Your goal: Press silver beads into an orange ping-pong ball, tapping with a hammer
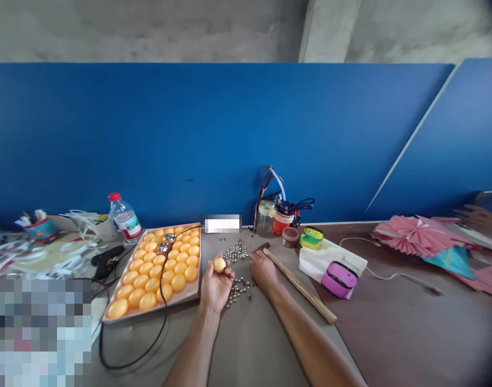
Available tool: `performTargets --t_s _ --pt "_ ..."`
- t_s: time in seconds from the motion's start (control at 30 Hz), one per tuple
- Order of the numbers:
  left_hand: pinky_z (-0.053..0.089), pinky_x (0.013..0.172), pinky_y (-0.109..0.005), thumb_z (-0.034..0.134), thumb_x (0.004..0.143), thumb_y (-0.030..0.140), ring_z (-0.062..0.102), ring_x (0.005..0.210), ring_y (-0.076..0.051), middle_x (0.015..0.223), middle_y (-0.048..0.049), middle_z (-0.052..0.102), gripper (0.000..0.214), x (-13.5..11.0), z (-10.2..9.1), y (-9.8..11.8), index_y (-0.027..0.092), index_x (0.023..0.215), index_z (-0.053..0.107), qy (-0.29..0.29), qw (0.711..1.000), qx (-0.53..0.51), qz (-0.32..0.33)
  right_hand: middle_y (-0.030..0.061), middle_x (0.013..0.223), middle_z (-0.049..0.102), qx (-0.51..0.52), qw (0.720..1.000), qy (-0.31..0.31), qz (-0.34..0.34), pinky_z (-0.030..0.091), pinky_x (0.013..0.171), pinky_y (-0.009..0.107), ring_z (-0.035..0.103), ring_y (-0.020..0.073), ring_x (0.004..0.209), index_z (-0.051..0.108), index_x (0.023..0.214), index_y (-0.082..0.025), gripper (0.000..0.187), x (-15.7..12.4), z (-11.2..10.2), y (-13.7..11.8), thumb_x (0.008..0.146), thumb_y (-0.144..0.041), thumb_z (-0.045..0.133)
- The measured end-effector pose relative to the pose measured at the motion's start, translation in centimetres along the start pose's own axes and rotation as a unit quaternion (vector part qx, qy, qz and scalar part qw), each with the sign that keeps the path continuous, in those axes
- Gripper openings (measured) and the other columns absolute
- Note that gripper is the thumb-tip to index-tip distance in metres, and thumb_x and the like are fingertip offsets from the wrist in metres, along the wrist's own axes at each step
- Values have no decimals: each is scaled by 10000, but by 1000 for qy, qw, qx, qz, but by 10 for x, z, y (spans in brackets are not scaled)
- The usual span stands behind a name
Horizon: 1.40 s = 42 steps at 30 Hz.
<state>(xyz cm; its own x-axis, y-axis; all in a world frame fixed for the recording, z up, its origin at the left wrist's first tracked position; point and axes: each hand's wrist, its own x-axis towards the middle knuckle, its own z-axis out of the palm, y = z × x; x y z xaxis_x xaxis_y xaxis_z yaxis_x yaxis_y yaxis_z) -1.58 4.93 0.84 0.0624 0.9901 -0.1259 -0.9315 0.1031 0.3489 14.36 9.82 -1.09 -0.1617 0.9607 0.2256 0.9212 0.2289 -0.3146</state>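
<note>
My left hand is palm up above the table, its fingers curled round a pale orange ball. Just right of it, my right hand rests low over the table with fingers bent down; the fingertips are mostly hidden. Small silvery metal beads or bells lie scattered between and beyond the hands. Alongside my right hand lies a wooden stick, with a dark piece near its far end. To the left, a shallow tray holds rows of orange balls, with two shiny silver round pieces on top.
A black cable loops over the tray. Behind stand a red-capped bottle, a clear jar and an orange cup. Purple and yellow-green items lie right, beyond them pink pleated paper and another person's blurred hand.
</note>
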Motion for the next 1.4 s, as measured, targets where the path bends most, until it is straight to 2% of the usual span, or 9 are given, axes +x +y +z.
performTargets --t_s 0.17,0.33,0.53,0.67,0.87,0.97,1.1,1.3,1.4 --pt "460 594 -257 549 830 302 510 589 -104 768 -61 594 209 -1 1 0 152 960 615 1 1000 0 -3 111 944 619 5 1000 5 7 424 747 239 585 157 861 633 892 -130 256 3 4 2 860 -89 382" --pt "463 594 -258 539 838 308 517 586 -105 769 -66 603 209 -1 3 0 148 948 619 9 1000 1 1 124 1038 614 30 998 56 30 428 780 263 581 174 925 542 1130 -113 298 -1 8 3 861 -134 416" --pt "474 610 -260 527 846 298 542 606 -112 775 -67 612 195 -2 2 -1 150 936 616 12 1000 11 0 109 1018 623 -7 998 27 65 414 760 249 588 169 884 566 1059 -153 244 1 9 3 859 -144 427" --pt "474 615 -260 534 843 297 548 609 -114 774 -65 612 178 -1 2 -1 153 913 612 15 1000 13 -8 94 1023 617 9 998 47 40 407 780 246 576 168 920 551 1122 -158 294 -1 7 4 847 -145 447" --pt "475 617 -265 549 832 288 549 610 -117 769 -66 610 174 -1 1 -2 149 914 614 11 1000 20 -5 91 939 619 6 999 30 13 397 735 247 579 164 831 649 879 -164 228 -1 6 5 844 -119 428" --pt "476 612 -265 547 832 289 551 609 -117 769 -63 609 175 -1 1 -1 150 917 612 13 1000 23 -8 86 883 629 47 997 63 15 399 750 250 576 167 819 648 839 -148 230 0 9 10 843 -123 419" --pt "475 611 -266 531 843 297 549 607 -116 770 -63 608 179 -1 2 -1 152 914 607 19 999 27 -7 79 886 640 104 988 113 22 404 785 240 568 165 881 648 910 -145 253 0 10 16 832 -117 409" --pt "474 621 -268 542 836 303 547 609 -113 778 -62 606 193 1 1 -2 147 929 608 14 999 37 -10 93 934 636 47 996 45 54 399 754 235 583 159 870 664 896 -158 250 2 9 13 812 -82 441" --pt "473 620 -266 540 839 305 546 607 -112 778 -64 607 197 1 0 -2 145 933 608 11 999 39 -9 95 914 633 54 996 47 52 401 740 241 587 162 842 664 843 -151 251 3 11 13 820 -85 423"
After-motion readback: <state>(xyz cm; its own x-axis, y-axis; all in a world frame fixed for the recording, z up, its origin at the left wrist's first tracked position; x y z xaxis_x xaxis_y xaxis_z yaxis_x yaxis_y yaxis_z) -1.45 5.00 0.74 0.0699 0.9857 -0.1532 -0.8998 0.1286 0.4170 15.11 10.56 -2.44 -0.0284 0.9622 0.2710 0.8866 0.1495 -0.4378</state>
